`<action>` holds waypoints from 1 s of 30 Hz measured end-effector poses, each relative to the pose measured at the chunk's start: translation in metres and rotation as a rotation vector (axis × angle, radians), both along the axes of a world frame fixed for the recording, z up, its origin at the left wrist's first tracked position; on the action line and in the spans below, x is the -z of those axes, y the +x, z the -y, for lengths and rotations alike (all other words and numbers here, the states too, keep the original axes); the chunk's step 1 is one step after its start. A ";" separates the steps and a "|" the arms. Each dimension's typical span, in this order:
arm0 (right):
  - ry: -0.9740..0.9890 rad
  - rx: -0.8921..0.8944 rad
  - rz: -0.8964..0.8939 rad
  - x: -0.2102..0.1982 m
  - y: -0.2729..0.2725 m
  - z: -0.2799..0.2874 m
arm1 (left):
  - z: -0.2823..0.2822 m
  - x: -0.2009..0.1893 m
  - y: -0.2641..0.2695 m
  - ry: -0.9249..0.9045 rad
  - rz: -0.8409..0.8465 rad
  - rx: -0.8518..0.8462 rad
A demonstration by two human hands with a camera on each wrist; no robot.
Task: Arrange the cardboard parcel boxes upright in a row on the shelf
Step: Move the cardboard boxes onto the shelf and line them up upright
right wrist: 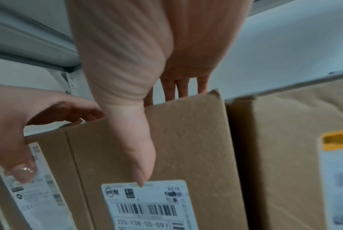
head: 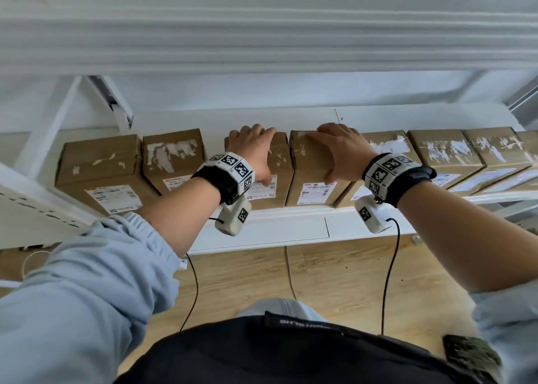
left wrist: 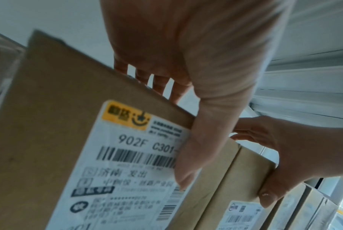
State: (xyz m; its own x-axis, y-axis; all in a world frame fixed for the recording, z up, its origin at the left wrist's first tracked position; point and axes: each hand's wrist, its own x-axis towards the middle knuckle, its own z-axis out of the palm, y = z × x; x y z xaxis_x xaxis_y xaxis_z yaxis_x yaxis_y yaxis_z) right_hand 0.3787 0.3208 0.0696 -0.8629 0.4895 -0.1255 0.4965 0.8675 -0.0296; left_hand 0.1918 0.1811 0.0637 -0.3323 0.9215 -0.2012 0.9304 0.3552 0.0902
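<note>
A row of brown cardboard boxes (head: 305,165) is seen standing upright on a white shelf (head: 291,212), narrow tops up, printed labels facing forward. Torn white tape and paper scraps are left on most tops. The two boxes at the left end (head: 99,168) are set a little apart from the rest, with a gap after the second. The third box (head: 278,168) is gripped over its top edge, its label (left wrist: 127,163) marked 902F C301 under a yellow patch. The fourth box (right wrist: 176,147), touching it on the right, is gripped likewise; its label (right wrist: 146,203) bears a barcode. Further boxes (head: 448,153) are packed closely to the right.
</note>
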 end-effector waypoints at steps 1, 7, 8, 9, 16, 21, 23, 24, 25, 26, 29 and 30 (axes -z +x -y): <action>-0.009 0.003 -0.005 0.001 0.003 -0.001 | -0.001 0.001 0.004 0.001 -0.004 -0.001; -0.009 -0.033 -0.048 0.007 0.009 -0.002 | 0.004 0.002 0.008 0.007 -0.010 -0.025; -0.008 -0.043 -0.051 0.008 0.009 -0.002 | 0.006 0.002 0.009 0.008 -0.012 -0.024; -0.010 -0.050 -0.053 0.009 0.010 -0.002 | 0.007 0.003 0.009 0.010 -0.014 -0.023; -0.019 -0.066 -0.062 0.010 0.014 -0.005 | 0.008 0.004 0.018 0.028 -0.023 -0.036; -0.013 -0.073 -0.057 0.011 0.016 -0.006 | 0.010 0.005 0.019 0.019 -0.027 -0.027; -0.011 -0.069 -0.053 0.011 0.017 -0.005 | 0.010 0.004 0.020 0.010 -0.031 -0.026; -0.011 -0.067 -0.053 0.011 0.016 -0.005 | 0.009 0.004 0.021 0.004 -0.034 -0.026; -0.010 -0.066 -0.055 0.011 0.017 -0.005 | 0.009 0.003 0.022 -0.001 -0.039 -0.027; -0.010 -0.065 -0.057 0.012 0.017 -0.005 | 0.008 0.003 0.024 -0.004 -0.042 -0.031; -0.016 -0.061 -0.063 0.012 0.017 -0.005 | 0.007 0.001 0.027 -0.010 -0.029 -0.055; -0.018 -0.057 -0.060 0.011 0.017 -0.004 | 0.007 0.001 0.027 -0.014 -0.025 -0.056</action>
State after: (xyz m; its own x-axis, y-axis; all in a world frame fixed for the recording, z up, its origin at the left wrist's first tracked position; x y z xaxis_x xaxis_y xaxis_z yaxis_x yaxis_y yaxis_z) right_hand 0.3956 0.3251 0.0583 -0.8955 0.4377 -0.0809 0.4433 0.8934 -0.0736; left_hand 0.2188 0.1738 0.0627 -0.3881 0.8985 -0.2050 0.9111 0.4076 0.0614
